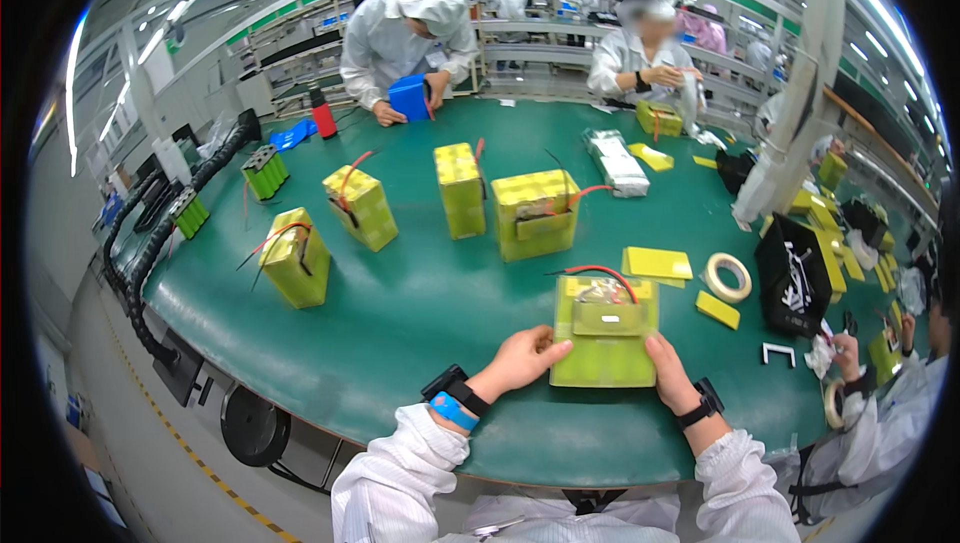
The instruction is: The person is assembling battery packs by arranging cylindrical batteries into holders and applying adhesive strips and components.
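On a green workbench [420, 313] in a bright assembly hall, yellow-green wrapped battery packs stand in a loose row. At far left, two small green cell blocks [265, 172] sit near a black cable conduit [150, 243], then three upright packs with red leads [296, 256], and a larger pack [536, 214] at centre.

Nearest the camera, the left hand [520, 358] presses against the left edge of a flat yellow-green battery pack [605, 333] lying on the bench just ahead of the person's chest, its fingers curled together around that side, thumb on top. The right hand [668, 371] mirrors it on the right edge, fingers close together along the pack's side. The pack lies between the two hands, clamped from both sides, a red wire [605, 271] arcing over its far end.

To the right lie yellow sheets [657, 264], a roll of tape [728, 276] and a black box [795, 278]. Across the bench, a person in white holds a blue block [409, 98]; another handles a small pack [659, 119].
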The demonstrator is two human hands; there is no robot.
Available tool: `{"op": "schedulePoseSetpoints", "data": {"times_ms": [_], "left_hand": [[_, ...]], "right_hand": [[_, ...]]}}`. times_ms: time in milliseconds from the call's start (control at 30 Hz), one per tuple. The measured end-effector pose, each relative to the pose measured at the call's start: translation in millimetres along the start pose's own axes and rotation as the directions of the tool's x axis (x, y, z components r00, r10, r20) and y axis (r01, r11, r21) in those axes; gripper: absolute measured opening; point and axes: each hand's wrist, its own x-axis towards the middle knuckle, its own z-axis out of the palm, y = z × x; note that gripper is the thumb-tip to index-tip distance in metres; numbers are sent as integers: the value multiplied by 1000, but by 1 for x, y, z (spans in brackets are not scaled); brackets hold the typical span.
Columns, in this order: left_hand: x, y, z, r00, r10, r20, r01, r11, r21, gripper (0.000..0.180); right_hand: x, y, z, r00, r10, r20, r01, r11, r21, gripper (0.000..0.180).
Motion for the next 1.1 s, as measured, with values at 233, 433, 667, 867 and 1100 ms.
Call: {"op": "schedulePoseSetpoints", "data": {"times_ms": [233,433,667,867,1100], "left_hand": [[-13,37,3,999,5,54,-10,995,99,51],[-18,26,1,996,55,73,-55,998,-2,54],[-24,27,-12,970,218,103,-214,976,-50,59],[-22,31,-30,954,218,204,-241,966,93,73],[-21,9,-35,965,106,241,-145,978,152,83]], "right_hand": [[-10,10,-15,999,-38,-10,38,999,8,77],[-8,12,-17,999,-44,-5,44,999,-6,84],[-13,-4,-7,996,-90,27,90,995,-35,84],[-8,4,-15,972,-179,155,216,938,-271,79],[-6,-8,-17,932,-280,230,360,784,-506,81]]}}
